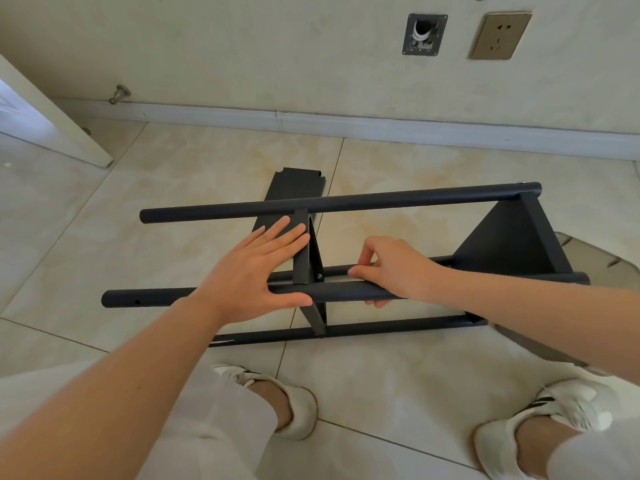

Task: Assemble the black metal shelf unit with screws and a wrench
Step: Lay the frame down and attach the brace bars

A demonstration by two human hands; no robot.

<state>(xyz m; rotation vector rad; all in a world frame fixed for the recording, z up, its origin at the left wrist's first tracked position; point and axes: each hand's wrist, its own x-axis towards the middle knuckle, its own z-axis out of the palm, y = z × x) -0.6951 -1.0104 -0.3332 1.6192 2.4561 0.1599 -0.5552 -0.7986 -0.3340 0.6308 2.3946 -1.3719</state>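
The black shelf unit [346, 201] lies on its side on the tiled floor, its round tubes running left to right. My left hand [249, 271] rests flat, fingers straight, against the middle shelf panel [300, 261], thumb along the near tube [156, 298]. A small screw [319, 276] sits in that panel's bracket. My right hand [398, 268] curls round the near tube just right of the screw, thumb and forefinger pinched together on top. Whether they hold a tool is hidden. A triangular end panel [509, 244] is fixed at the right end.
A loose black panel [294, 185] lies on the floor behind the frame. A greyish translucent object [595, 261] sits at the right behind the frame's end. My two feet in white shoes [298, 403] are close in front. A white door [52, 126] stands at the left, with the wall and skirting beyond.
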